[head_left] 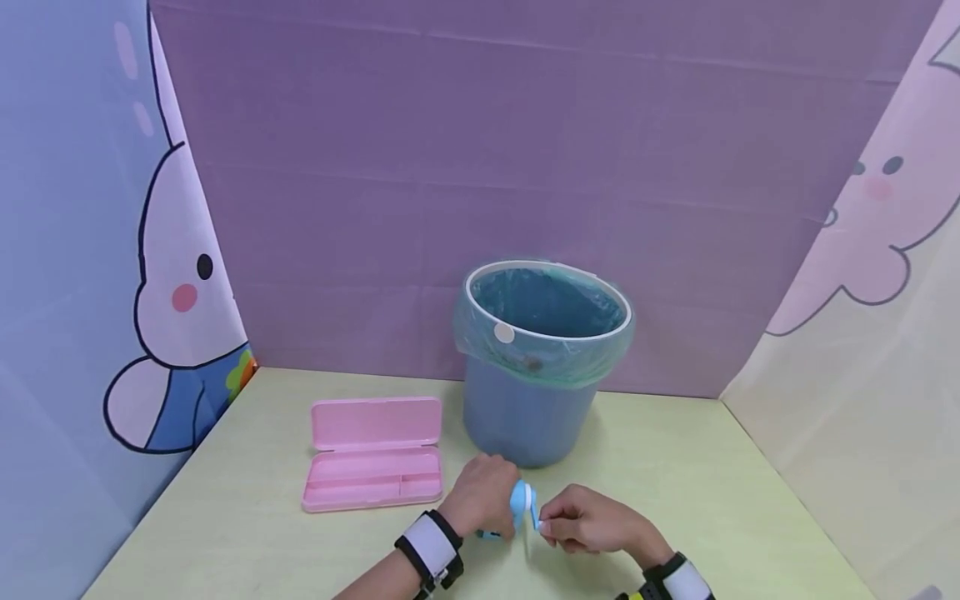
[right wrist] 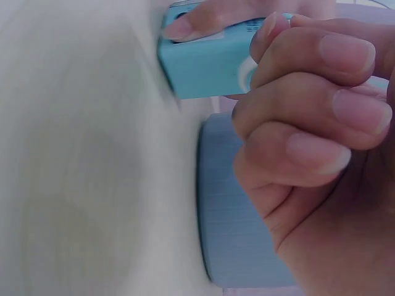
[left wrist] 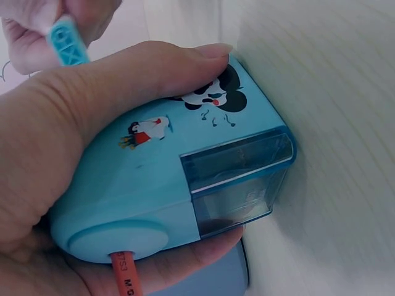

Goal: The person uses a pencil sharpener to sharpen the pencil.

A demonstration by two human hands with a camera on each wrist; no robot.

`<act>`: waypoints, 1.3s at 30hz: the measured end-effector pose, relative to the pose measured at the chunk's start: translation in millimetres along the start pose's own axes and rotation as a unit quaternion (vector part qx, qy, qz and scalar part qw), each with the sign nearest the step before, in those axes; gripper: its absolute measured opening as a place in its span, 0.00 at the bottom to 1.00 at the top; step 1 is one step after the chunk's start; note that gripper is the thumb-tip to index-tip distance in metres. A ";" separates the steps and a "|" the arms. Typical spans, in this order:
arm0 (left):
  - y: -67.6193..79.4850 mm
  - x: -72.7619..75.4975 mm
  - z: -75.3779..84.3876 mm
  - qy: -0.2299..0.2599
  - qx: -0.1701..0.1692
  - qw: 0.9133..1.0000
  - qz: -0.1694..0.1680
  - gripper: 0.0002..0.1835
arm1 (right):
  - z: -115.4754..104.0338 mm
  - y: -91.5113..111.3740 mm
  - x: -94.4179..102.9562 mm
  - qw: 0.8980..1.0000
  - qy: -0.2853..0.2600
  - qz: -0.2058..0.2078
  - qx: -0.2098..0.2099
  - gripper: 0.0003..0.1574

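In the head view my left hand (head_left: 482,497) grips a light blue crank pencil sharpener (left wrist: 145,176) on the table. The left wrist view shows the thumb along its printed side, near a penguin and another cartoon figure, and the fingers wrapped beneath. An orange-red pencil (left wrist: 126,274) sticks out of its round opening. The clear shavings drawer (left wrist: 237,185) faces the table surface side. My right hand (head_left: 596,521) pinches the blue crank handle (head_left: 534,510) between thumb and fingers; its other fingers are curled in the right wrist view.
A pink pencil case (head_left: 377,423) lies with its lid up to the left of the hands. Behind them stands a blue bin (head_left: 525,408) lined with a green bag (head_left: 480,342). A purple cloth (head_left: 420,167) hangs along the table's back edge, with printed cloths at both sides.
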State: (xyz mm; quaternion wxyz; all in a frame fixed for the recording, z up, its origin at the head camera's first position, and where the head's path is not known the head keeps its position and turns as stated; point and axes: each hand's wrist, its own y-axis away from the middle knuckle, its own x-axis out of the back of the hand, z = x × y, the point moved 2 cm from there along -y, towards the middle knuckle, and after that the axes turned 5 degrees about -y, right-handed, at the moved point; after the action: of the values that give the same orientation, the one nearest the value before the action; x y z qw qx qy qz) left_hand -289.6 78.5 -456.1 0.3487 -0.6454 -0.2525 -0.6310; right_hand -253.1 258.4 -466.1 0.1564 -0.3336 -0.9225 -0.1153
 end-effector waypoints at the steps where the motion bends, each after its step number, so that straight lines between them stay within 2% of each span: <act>1: 0.0 -0.2 0.1 0.000 -0.001 1.000 0.001 0.23 | -0.9 0.4 0.4 1.000 -0.005 -0.001 0.003 0.23; 11: -1.2 -2.7 -1.2 0.007 -0.002 1.000 -0.014 0.23 | -5.0 1.2 6.0 1.000 -0.010 0.010 0.028 0.24; 17: -0.8 -2.4 -2.5 0.012 -0.001 1.000 -0.005 0.23 | -10.3 -3.4 19.8 0.998 0.016 0.056 0.040 0.22; 29: 0.7 -1.2 -0.8 0.011 -0.005 1.000 -0.003 0.25 | -8.1 -14.0 34.3 0.991 0.068 0.106 0.033 0.19; 35: 0.8 -0.5 0.0 0.007 -0.003 1.000 -0.004 0.26 | -4.3 -19.3 38.2 0.990 0.076 0.118 0.033 0.19; 39: 0.5 -1.7 -0.7 0.008 -0.002 1.000 -0.003 0.26 | 0.2 -23.2 40.6 0.989 0.075 0.123 0.019 0.19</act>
State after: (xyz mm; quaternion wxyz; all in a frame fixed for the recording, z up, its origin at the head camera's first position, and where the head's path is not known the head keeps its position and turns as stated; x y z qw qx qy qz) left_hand -289.8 77.8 -457.9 0.3470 -0.6402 -0.2503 -0.6380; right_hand -297.8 264.5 -454.0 0.2449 -0.4321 -0.8619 -0.1022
